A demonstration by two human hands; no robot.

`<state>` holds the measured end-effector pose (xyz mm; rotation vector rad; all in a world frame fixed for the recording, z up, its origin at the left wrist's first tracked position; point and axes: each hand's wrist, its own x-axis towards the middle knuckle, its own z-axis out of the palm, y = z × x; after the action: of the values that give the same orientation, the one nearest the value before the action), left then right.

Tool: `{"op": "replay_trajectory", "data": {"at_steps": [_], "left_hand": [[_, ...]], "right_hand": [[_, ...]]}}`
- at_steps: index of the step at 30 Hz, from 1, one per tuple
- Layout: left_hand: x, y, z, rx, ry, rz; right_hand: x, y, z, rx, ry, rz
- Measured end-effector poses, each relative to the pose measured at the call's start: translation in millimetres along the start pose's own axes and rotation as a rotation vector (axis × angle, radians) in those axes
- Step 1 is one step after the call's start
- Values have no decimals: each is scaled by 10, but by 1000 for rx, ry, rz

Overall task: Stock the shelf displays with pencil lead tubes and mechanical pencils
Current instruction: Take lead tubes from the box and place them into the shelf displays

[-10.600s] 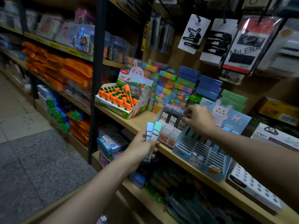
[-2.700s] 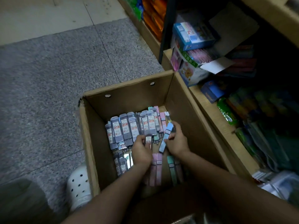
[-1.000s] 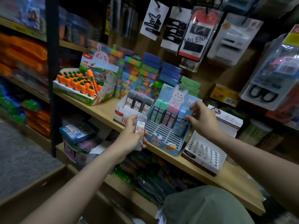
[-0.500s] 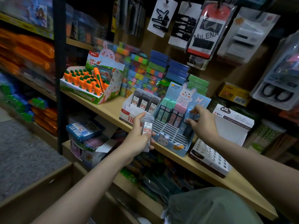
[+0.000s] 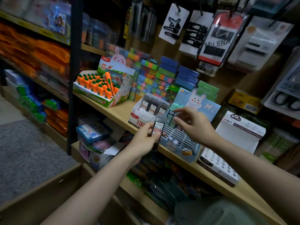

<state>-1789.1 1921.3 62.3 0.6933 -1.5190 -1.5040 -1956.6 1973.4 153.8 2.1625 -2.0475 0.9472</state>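
Observation:
My left hand (image 5: 144,140) grips a grey pencil lead tube (image 5: 158,127) with a white and red label, upright, in front of the shelf edge. My right hand (image 5: 194,124) hovers empty with spread fingers just right of that tube, in front of the blue rabbit display box (image 5: 181,143). Pastel lead tubes (image 5: 172,112) stand in the blue box's back row, partly hidden by my right hand. The white display box (image 5: 142,116) to the left holds three grey lead tubes (image 5: 154,105) at its back.
A carrot-themed display box (image 5: 103,88) stands left on the wooden shelf (image 5: 120,112). A white holed display box (image 5: 227,159) sits at the right. A black shelf post (image 5: 73,78) rises at the left. An open cardboard box (image 5: 48,192) is on the floor below. Packaged goods hang above.
My right hand has drawn back out of the blue box, empty, and moved left toward the tube in my left hand. The left hand keeps its hold on the grey tube.

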Motion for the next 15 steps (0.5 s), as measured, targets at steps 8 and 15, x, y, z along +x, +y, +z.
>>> {"op": "replay_trajectory", "data": {"at_steps": [8,15], "left_hand": [[123,36,-196,166,73,109],[248,-47,-496,790,206,307]], "right_hand": [[393,-319,210,242,-24,22],[969,-153,-86,33,324,82]]}}
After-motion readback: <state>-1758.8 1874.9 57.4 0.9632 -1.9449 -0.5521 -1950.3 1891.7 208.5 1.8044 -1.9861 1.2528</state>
